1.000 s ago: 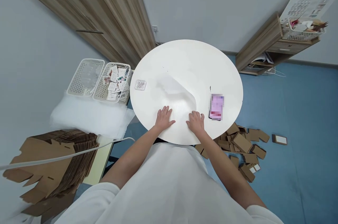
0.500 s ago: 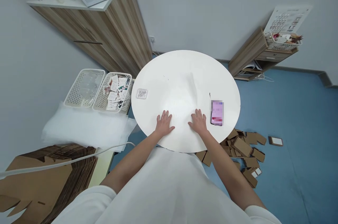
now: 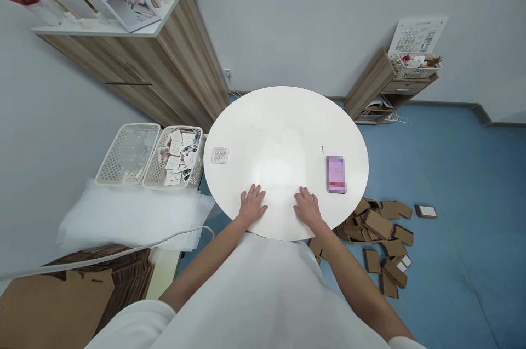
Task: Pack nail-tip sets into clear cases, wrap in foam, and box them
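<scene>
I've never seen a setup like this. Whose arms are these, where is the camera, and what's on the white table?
There's no robot arm here: these are a person's own bare arms, seen by a camera worn on the head, looking forward and down. The left hand and right hand rest open on the white table, gripping nothing. Around and between their fingertips lies a thin, pale sheet, its edges faint. Toward the left is a small clear tray; toward the right, a purple, pixelated rectangle.
</scene>
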`<move>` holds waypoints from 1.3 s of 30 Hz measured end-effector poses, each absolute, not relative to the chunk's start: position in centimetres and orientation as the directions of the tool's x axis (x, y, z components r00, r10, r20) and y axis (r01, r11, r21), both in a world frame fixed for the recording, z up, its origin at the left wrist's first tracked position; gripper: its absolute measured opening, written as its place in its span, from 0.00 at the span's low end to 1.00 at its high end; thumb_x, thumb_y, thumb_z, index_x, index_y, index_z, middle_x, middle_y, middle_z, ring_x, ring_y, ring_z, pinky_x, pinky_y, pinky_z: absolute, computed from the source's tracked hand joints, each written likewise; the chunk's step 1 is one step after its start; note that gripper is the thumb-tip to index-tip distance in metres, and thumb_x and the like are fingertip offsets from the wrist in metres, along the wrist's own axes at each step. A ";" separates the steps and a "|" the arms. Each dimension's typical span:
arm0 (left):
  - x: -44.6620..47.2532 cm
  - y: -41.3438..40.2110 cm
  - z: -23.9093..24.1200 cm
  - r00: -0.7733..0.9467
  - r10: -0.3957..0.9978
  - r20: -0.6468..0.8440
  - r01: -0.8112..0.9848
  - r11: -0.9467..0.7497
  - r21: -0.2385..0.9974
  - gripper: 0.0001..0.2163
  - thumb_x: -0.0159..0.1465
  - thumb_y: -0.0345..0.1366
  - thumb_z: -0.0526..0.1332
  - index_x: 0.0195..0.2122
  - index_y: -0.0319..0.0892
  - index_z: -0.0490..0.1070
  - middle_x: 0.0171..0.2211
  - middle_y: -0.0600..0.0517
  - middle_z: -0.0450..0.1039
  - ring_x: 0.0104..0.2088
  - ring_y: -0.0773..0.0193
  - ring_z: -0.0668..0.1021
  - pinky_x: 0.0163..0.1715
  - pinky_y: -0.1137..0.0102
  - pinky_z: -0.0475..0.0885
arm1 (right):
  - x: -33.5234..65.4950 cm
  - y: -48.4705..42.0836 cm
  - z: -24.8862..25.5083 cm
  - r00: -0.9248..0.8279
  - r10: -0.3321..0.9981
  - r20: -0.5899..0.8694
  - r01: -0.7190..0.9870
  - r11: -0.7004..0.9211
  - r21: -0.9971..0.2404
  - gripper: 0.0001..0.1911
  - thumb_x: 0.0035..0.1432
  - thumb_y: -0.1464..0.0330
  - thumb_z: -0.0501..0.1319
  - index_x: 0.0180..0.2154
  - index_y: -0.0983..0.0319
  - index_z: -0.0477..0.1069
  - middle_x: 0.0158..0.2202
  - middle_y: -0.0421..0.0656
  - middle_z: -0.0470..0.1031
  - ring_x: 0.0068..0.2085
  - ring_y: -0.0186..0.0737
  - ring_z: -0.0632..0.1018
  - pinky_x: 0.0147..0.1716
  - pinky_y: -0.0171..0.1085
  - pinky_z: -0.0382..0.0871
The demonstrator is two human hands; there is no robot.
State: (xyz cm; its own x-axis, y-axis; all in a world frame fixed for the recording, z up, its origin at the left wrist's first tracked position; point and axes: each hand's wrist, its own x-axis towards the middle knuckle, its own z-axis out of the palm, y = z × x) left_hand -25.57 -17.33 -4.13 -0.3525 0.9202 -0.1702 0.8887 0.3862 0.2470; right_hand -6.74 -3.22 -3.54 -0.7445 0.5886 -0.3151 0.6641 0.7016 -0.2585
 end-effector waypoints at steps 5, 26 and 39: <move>-26.2 -16.5 -3.8 -0.346 0.919 -0.187 0.891 0.385 0.242 0.20 0.56 0.40 0.55 0.50 0.45 0.63 0.60 0.44 0.54 0.61 0.48 0.52 0.53 0.50 0.50 | -7.5 -2.8 -3.4 -0.714 0.616 -0.334 0.696 0.677 -0.238 0.16 0.54 0.70 0.53 0.47 0.62 0.62 0.62 0.51 0.48 0.63 0.49 0.48 0.54 0.50 0.46; -35.7 -20.9 -4.3 -0.611 0.785 -0.102 0.650 0.571 0.502 0.29 0.59 0.46 0.53 0.59 0.38 0.49 0.61 0.39 0.46 0.60 0.49 0.53 0.54 0.55 0.55 | -15.4 -3.9 -1.6 -0.754 0.629 -0.191 0.649 0.665 -0.370 0.19 0.54 0.69 0.51 0.49 0.63 0.62 0.58 0.51 0.57 0.55 0.47 0.63 0.52 0.46 0.57; -48.0 -18.7 -5.4 -0.760 0.483 -0.434 -0.154 0.515 0.843 0.28 0.54 0.30 0.53 0.59 0.38 0.51 0.59 0.43 0.54 0.58 0.58 0.61 0.54 0.64 0.61 | -34.0 -7.7 -3.2 -0.704 0.513 -0.491 0.455 -0.205 -0.867 0.32 0.47 0.77 0.53 0.55 0.60 0.55 0.58 0.48 0.59 0.54 0.41 0.66 0.49 0.43 0.66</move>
